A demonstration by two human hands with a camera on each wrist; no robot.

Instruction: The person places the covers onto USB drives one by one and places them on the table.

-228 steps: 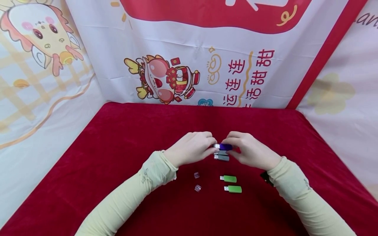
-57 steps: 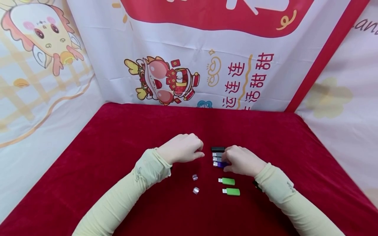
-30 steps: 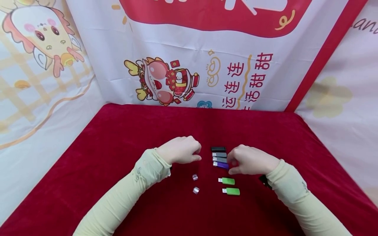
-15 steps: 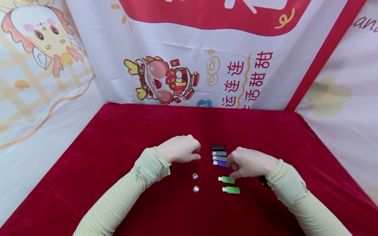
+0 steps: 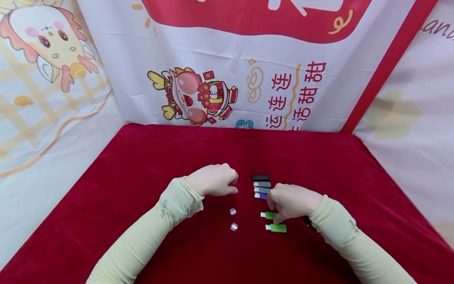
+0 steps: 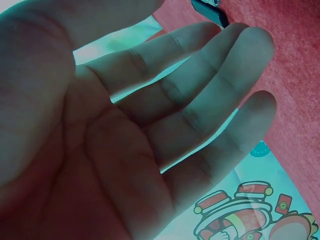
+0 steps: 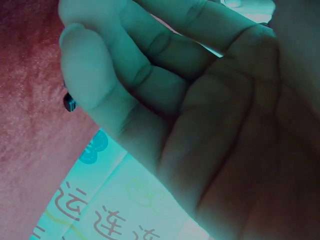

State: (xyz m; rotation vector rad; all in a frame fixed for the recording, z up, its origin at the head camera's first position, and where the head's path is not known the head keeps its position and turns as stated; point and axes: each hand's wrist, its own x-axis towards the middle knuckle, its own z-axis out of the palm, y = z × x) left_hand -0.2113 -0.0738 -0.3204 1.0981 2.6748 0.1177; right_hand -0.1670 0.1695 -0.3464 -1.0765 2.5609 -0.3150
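Note:
In the head view my right hand [image 5: 296, 201] reaches over a green USB stick [image 5: 267, 215], its thumb and fingers on either side of that stick's right end. Whether they touch it cannot be made out. A second green USB stick [image 5: 278, 228] lies just nearer. Behind them is a row: a purple USB stick [image 5: 260, 195] partly hidden by the hand, two grey USB sticks [image 5: 262, 184] and a black USB stick [image 5: 261, 177]. My left hand [image 5: 214, 180] hovers left of the row, fingers loosely bent and holding nothing; the left wrist view shows its bare palm [image 6: 115, 135].
Two small clear pieces [image 5: 232, 211] [image 5: 234, 227], like caps, lie left of the green sticks. A red cloth [image 5: 170, 244] covers the table. A printed white curtain [image 5: 213, 47] stands behind it, with more printed cloth at both sides.
The purple USB stick, earlier held between both hands, now lies in the row before the grey ones. My right hand has since moved nearer, over the farther green stick. The left hand hardly moves lately.

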